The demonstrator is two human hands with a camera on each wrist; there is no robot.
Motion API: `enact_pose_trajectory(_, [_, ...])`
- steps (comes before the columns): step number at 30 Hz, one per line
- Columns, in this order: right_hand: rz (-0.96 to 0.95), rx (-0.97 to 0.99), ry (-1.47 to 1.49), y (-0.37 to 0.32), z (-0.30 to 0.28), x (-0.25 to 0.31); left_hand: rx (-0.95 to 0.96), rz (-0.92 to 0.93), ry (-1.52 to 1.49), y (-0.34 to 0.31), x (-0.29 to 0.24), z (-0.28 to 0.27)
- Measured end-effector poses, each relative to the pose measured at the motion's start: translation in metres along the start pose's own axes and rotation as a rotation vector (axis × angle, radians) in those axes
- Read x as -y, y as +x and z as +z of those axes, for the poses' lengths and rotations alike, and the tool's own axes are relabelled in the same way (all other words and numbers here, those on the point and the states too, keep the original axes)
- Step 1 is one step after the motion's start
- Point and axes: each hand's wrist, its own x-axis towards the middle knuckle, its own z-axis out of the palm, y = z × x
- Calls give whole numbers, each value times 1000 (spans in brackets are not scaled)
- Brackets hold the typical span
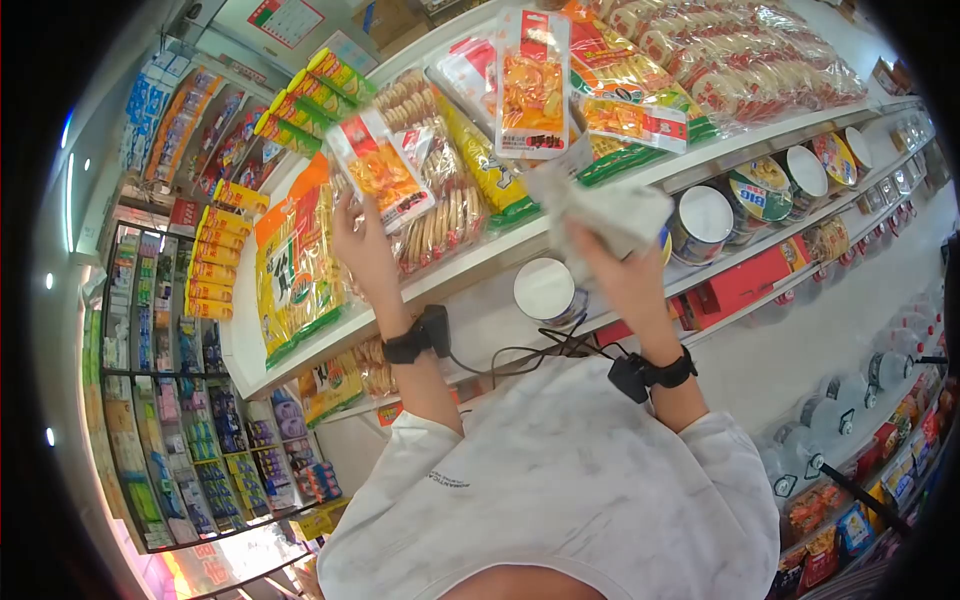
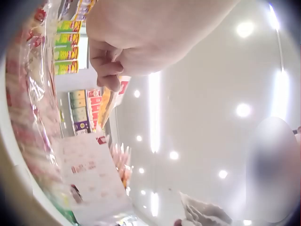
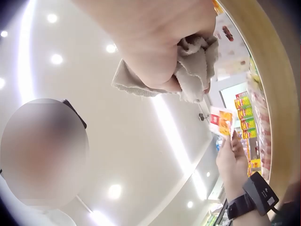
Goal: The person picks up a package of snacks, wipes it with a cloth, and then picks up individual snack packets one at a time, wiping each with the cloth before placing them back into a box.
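My left hand [image 1: 368,245] pinches a white-and-orange snack packet [image 1: 378,170] by its lower edge, held up above bagged round crackers [image 1: 450,215]. The right wrist view shows the same packet [image 3: 221,121] upright in the left hand's fingers. A crumpled grey cloth [image 1: 625,212] is gripped in my right hand [image 1: 622,275], over the front edge of the shelf. Folds of the cloth [image 3: 194,70] bulge out between the fingers in the right wrist view. Close by on the shelf top lie a similar packet [image 1: 535,90] and a smaller orange packet [image 1: 640,122].
Large bags of crackers [image 1: 740,60] cover the right of the white shelf top [image 1: 720,140]. Yellow-green canisters [image 1: 320,95] stand at its far left. Instant noodle tubs [image 1: 703,222] line the lower shelf. A black cable [image 1: 520,358] hangs between my wrists.
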Motion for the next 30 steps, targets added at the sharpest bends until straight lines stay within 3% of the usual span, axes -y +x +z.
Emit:
enact_pose_trajectory(3, [-70, -194, -144, 28, -31, -17, 23, 136, 321, 13, 33, 0])
enact_pose_trajectory(7, [-383, -356, -597, 64, -67, -24, -197, 723, 880, 4, 45, 2])
enact_pose_trajectory(8, [-427, -336, -591, 73, -72, -24, -141, 658, 788, 0, 42, 4])
enact_pose_trajectory(11, [-554, -304, -960, 102, -82, -50, 262, 324, 552, -4, 41, 0])
enact_pose_trajectory(14, [-541, -229, -1247, 112, -80, -53, 281, 244, 423, -19, 10, 3])
enact_pose_trajectory(17, [-376, -148, -1222, 122, -81, -50, 217, 404, 474, -24, 20, -4])
enact_pose_trajectory(20, [-470, -170, -1291, 122, -82, -53, 55, 515, 495, -32, 11, -7])
enact_pose_trajectory(23, [-278, -184, -1189, 117, -81, -39, 166, 203, 63, -44, -15, -12])
enact_pose_trajectory(26, [-348, -361, -1005, 115, -106, -43, 281, 114, -123, -60, -38, -13])
enact_pose_trajectory(29, [-426, -445, -715, 96, -101, -23, 472, 141, -115, -75, -55, -12])
enact_pose_trajectory(30, [-460, -412, -643, 82, -85, -6, 471, 282, -76, -77, -65, -9])
